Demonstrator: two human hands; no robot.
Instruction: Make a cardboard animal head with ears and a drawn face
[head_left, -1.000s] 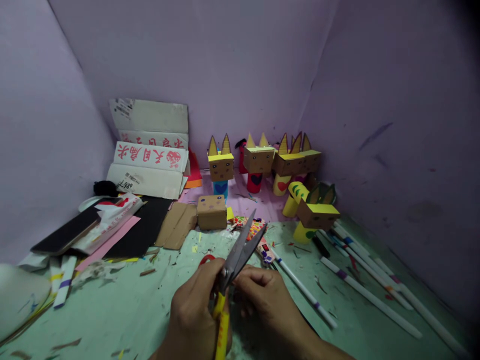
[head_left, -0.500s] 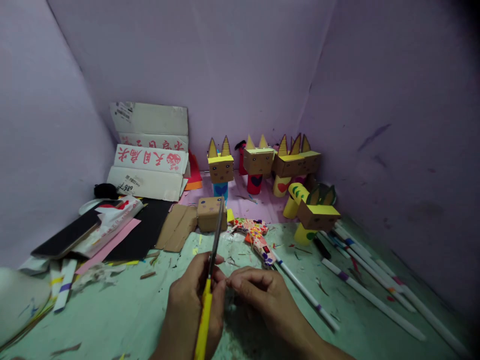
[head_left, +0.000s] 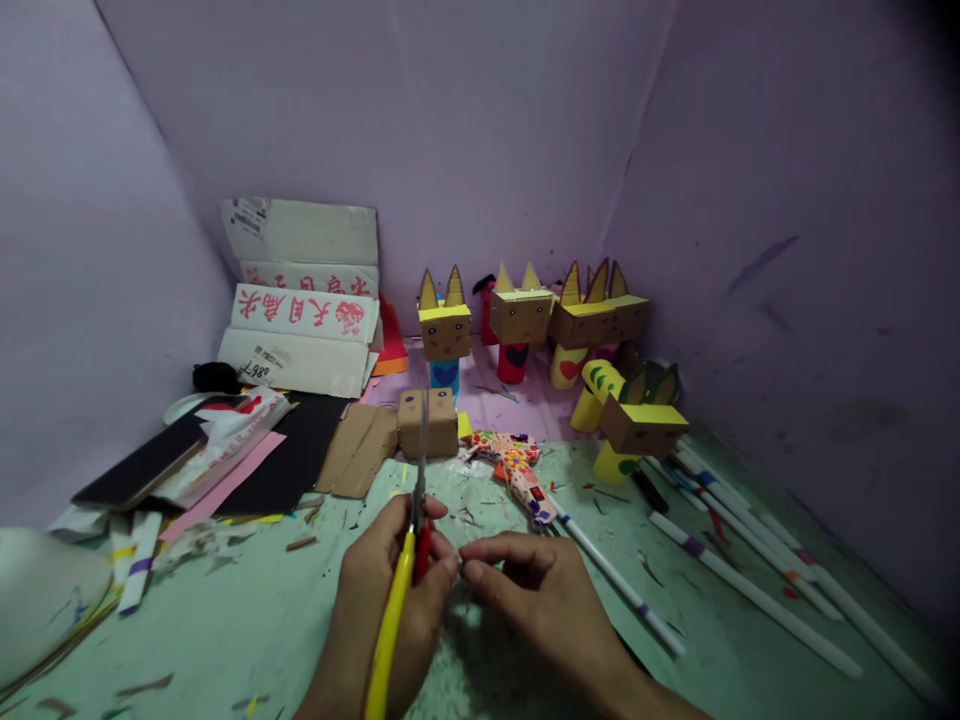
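Note:
My left hand, at the lower centre, is closed around scissors with a yellow and a red handle; their blades point up and away. Just right of it, my right hand has its thumb and forefinger pinched near my left fingertips, on something too small to make out. Beyond the blades sits a small cardboard box with drawn eyes. A piece of flowered paper lies ahead of my right hand.
Box-headed figures with pointed ears stand at the back. Folded white cardboard leans at the back left, behind black paper and brown cardboard. White sticks lie at right. Scraps dot the green tabletop.
The scissors have turned in my left hand, so the red handle now shows beside the yellow one. The fingertips of my two hands have drawn slightly apart. The view has shifted a little.

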